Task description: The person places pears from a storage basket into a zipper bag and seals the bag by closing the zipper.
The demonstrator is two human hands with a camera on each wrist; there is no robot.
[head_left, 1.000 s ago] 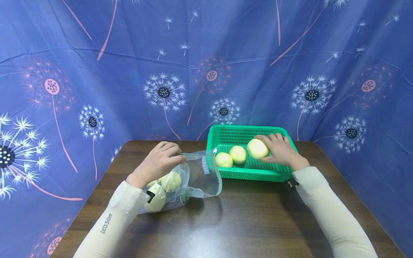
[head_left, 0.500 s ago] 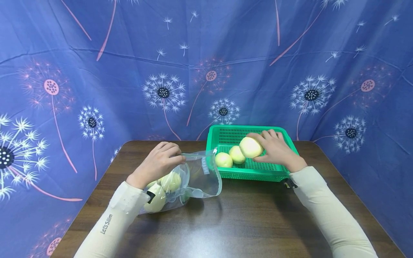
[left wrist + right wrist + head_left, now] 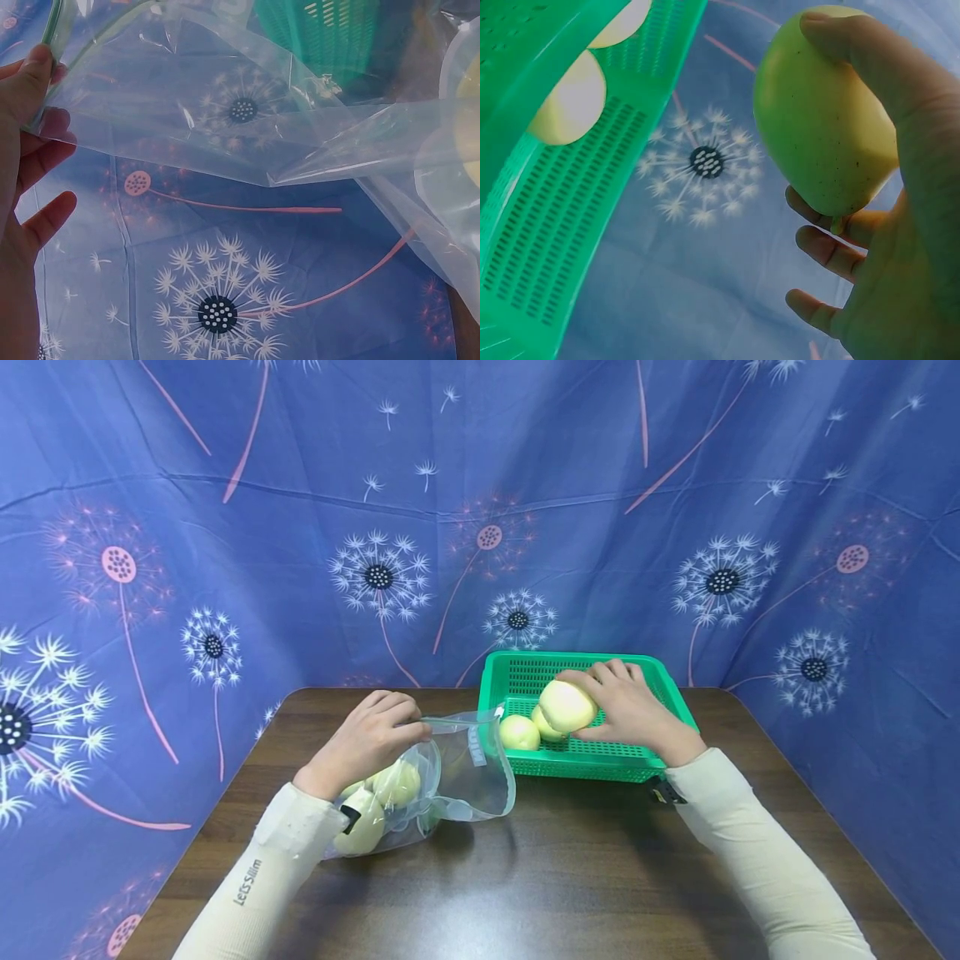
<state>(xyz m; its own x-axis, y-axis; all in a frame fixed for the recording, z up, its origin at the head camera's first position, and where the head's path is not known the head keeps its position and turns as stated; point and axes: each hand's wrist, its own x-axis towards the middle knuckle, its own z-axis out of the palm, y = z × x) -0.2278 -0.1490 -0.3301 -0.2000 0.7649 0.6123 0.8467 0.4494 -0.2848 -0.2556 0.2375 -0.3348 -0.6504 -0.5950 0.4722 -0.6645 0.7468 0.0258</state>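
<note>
My right hand (image 3: 633, 710) grips a pale yellow-green pear (image 3: 567, 706) raised over the green basket (image 3: 581, 767). In the right wrist view the thumb lies along the speckled pear (image 3: 821, 112), its short stem pointing down, while the other fingers reach behind it. Two more pears sit in the basket, one (image 3: 519, 732) in plain sight and one (image 3: 547, 727) partly hidden behind the held pear. My left hand (image 3: 371, 739) pinches the rim of a clear zip bag (image 3: 472, 777) between thumb and fingers. Several pears (image 3: 363, 822) lie inside the bag, whose mouth gapes toward the basket.
Both the bag and the basket rest on a dark wooden table (image 3: 562, 877). A blue cloth (image 3: 300, 552) with dandelion print hangs behind and along the sides. The bag's mouth overlaps the basket's left end in the head view.
My right hand has carried the pear leftward above the basket, and it now covers part of a pear there. The left hand and the bag stay where they were.
</note>
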